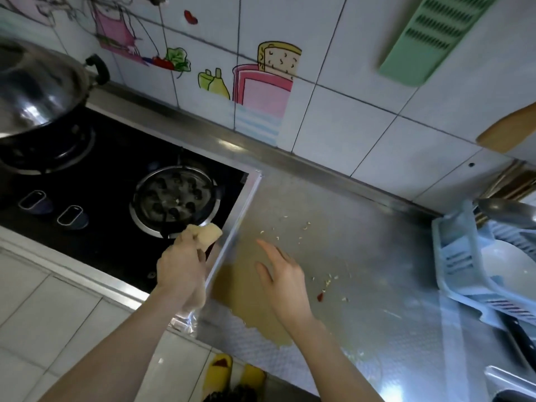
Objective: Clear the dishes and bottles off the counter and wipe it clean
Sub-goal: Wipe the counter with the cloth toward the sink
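Observation:
My left hand (181, 271) is closed around a beige cloth or sponge (208, 234), held over the seam between the stove and the counter. My right hand (282, 278) hovers flat with fingers apart above the steel counter (362, 256), holding nothing. Small food scraps (327, 281) and a red bit lie scattered on the counter to the right of that hand. A tan patch of worn surface lies under and below my right hand. No dishes or bottles stand on the open counter.
A black gas stove (116, 198) sits left, with a steel wok (34, 91) on its far burner. A pale blue dish rack (475, 274) with a white bowl (507, 265) stands at the right edge. A green board (435, 39) hangs on the tiled wall.

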